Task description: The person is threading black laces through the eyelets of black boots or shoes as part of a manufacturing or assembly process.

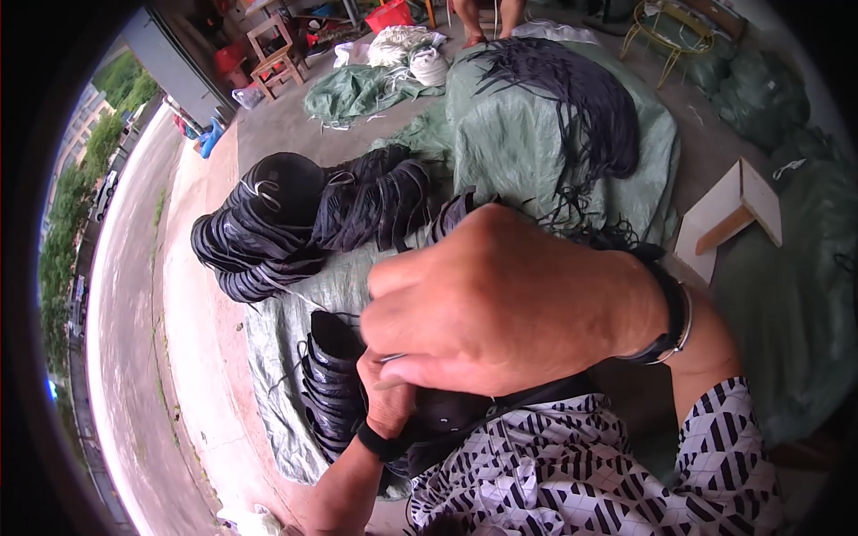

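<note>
The right hand is curled up, with its fingers bent in and its thumb tucked under. Its tips meet the left hand, which has its fingers bent too. A thin shiny bit shows between them, but I cannot tell what it is or which hand has hold of it. The big right hand hides the rest.

If that bit is sharp and it slips, it could poke a finger, since the hands are so close. The stack of black curved pieces is just beside the left hand, so a bump from that arm might tip it over. Loose strings could get caught on the dark wristband and pull things down.

The stack sits on a pale green sheet, which has wrinkles, so things on it may lean. Farther up it are more black rings. Past them, dark strips hang over a green covered heap. Beyond are white rope, a wooden chair and another person's legs. On the left is a road, outside
</note>
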Demonstrator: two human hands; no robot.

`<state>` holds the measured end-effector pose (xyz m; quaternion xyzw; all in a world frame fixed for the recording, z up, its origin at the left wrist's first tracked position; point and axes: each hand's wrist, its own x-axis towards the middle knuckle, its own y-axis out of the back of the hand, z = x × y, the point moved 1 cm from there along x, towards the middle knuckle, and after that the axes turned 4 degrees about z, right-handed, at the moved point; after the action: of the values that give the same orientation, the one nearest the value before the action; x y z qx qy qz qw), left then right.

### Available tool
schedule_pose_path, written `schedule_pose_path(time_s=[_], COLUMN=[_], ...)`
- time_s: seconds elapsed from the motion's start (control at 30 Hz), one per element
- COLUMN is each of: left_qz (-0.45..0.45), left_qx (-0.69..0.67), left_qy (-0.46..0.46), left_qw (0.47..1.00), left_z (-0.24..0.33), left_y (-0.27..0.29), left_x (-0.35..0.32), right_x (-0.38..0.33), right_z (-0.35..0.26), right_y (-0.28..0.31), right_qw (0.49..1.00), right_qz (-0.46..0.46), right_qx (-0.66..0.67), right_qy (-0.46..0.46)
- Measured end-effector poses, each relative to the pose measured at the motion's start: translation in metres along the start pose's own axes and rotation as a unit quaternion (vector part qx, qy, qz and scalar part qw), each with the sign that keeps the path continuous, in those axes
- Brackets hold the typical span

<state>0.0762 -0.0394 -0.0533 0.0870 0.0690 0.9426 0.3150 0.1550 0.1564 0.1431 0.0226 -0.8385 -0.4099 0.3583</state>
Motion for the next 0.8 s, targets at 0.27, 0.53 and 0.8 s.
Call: schedule_pose_path(time_s=[0.27, 0.53, 0.8], left_qz=[0.284, 0.377, 0.629], left_qx=[-0.319, -0.325, -0.027], left_qy=[0.176, 0.142, 0.120], left_qw=[0.887, 0.855, 0.767], left_z=[0.020, -0.024, -0.043], left_y=[0.039, 0.262, 0.597], left_x=[0.030, 0.043, -0.126], right_x=[-0.088, -0.299, -0.475], right_z=[0.036, 0.136, 0.154], right_y=[0.063, 0.111, 0.140], right_qw=[0.893, 0.670, 0.531], right_qz=[0.110, 0.298, 0.288], right_qx=[0.234, 0.117, 0.044], right_qy=[-0.369, -0.670, -0.796])
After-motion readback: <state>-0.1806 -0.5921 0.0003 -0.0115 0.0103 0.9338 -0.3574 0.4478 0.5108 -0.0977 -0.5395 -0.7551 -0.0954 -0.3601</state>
